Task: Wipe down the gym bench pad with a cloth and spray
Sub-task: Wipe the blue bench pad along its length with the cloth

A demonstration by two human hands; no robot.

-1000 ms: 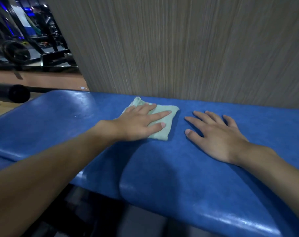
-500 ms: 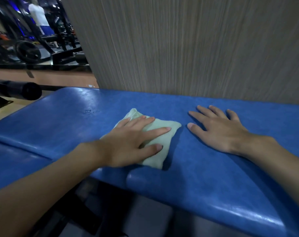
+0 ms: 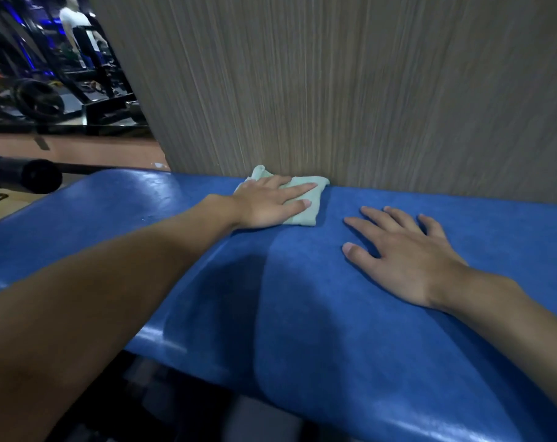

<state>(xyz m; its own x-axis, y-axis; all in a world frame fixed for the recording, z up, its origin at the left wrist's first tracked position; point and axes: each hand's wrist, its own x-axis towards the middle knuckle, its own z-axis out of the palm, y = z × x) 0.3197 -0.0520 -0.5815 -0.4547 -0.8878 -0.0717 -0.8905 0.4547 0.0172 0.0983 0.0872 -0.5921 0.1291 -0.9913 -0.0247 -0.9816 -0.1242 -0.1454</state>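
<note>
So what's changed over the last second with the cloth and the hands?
The left hand drew the cloth nearer, then pushed it across the pad to the far edge by the wall, pressing flat throughout. Nothing taken or let go. The right hand stayed flat on the pad.

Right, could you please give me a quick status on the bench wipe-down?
Left hand flat, pressing cloth at far edge of bench pad. Right hand flat on pad, holding nothing. Wall panel right behind cloth; spray not in view.
</note>
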